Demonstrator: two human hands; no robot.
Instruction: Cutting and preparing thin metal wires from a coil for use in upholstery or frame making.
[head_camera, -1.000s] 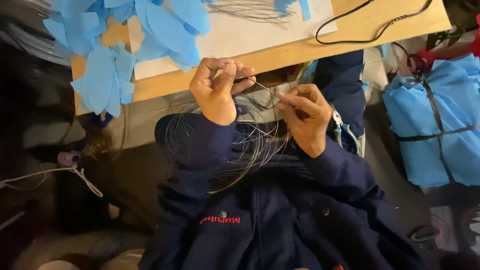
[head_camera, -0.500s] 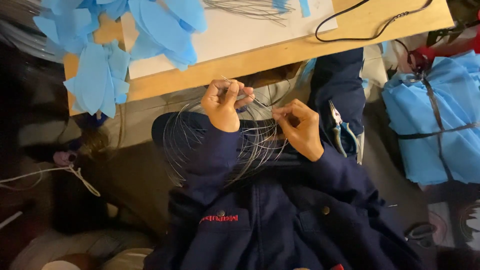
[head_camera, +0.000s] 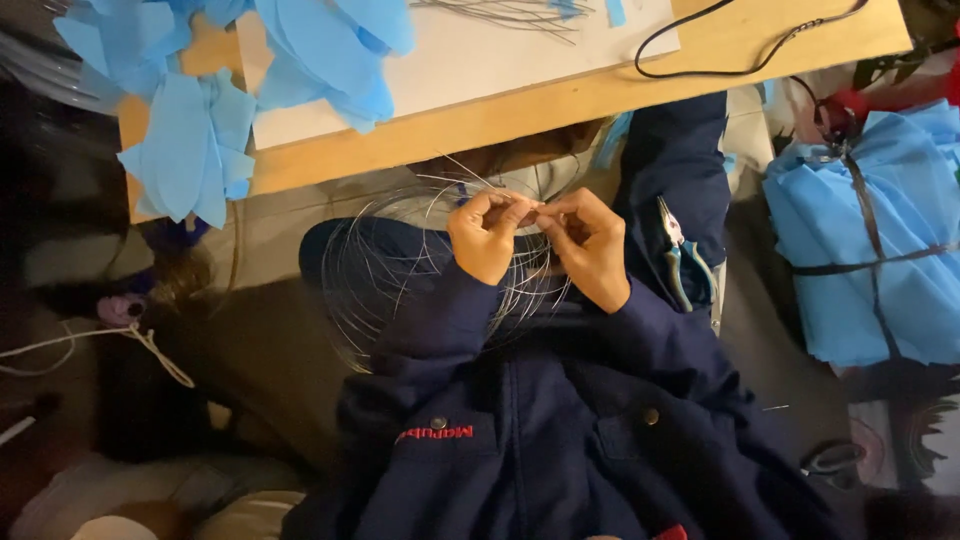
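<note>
A pale wooden table (head_camera: 560, 105) is running across the top of the view, its edge just beyond the person's knees, and the room around it is lying dim and cluttered. On the table a white sheet (head_camera: 500, 50) is carrying a heap of smooth blue cut-out shapes (head_camera: 330, 50), with more of them (head_camera: 190, 140) spilling over the left corner. A thin black cable (head_camera: 740, 60) is looping along the far right of the boards. To the right a soft blue bundle (head_camera: 880, 240), tied with dark straps, is sitting beside the person, and pliers (head_camera: 685, 255) with blue handles are resting on the navy sleeve.

In the lap, a springy coil of fine silver wire (head_camera: 400, 260) is fanning out in loose rings over the dark jacket. The left hand (head_camera: 485, 235) and the right hand (head_camera: 590, 245) are meeting just above it, fingers pinched tight on a strand of that wire where the fingertips nearly touch.
</note>
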